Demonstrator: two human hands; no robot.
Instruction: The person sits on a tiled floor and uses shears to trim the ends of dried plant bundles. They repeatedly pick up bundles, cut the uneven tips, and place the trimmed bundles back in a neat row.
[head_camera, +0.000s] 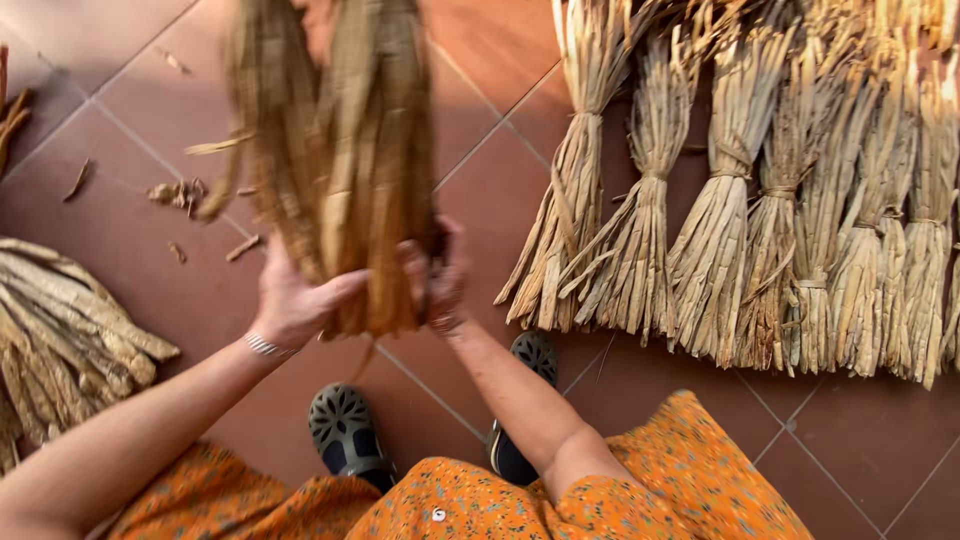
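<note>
Dried leaves, gathered into one thick brown bundle (340, 150), hang upright in the air over the floor, blurred along their upper length. The left hand (295, 300) has its grip wrapped around the bundle's lower end from one side, thumb across the front. The right hand (440, 275) presses in from the other side with its fingers curled tight into the same end, so both grips are closed on the bundle. A thin bracelet (265, 345) sits at the left wrist.

Below the bundle, two dark perforated clogs (345, 430) stand on the floor, and an orange flowered dress (600, 490) fills the lower edge of the view.

To the right of the bundle, well apart from it, a row of tied pale sheaves (760, 200) lies side by side, each bound near its middle and fanning out below. To the left of the bundle lies a loose heap of flat dried strips (60, 340). Small scraps (180, 192) are scattered near the bundle's left side.

Everything rests on a floor of large reddish-brown tiles (130, 230) with pale grout lines running diagonally.
</note>
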